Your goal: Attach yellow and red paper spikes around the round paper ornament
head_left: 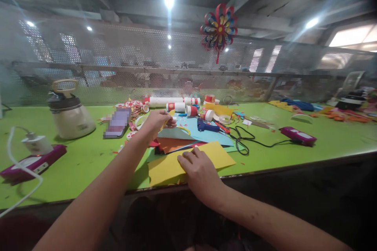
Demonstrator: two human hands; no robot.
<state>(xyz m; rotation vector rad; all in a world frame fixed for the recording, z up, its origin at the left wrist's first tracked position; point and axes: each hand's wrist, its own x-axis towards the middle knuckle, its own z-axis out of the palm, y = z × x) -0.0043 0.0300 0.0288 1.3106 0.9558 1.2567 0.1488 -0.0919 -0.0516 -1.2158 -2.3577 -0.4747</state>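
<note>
My left hand (160,122) is closed in a pinch above the stacked coloured sheets; a thin yellow piece that looks like a paper strip (172,113) shows at its fingertips. Beside it a curved yellow strip (185,130) lies on the light blue sheet (203,133). At the table's front edge, my right hand (202,170) rests on a yellow paper sheet (222,156), fingers bent slightly and apart, pressing on top of it. Orange paper (173,144) sticks out from under the blue sheet. Just behind the sheets lies a blue glue gun (207,126).
Paper cups (192,111) and a long white cup stack (166,102) lie at the back. A phone (118,122) and a large flask (70,113) stand left. Purple power strips (299,136) sit at both sides, with a black cord (246,138). A paper flower (220,29) hangs on the mesh screen.
</note>
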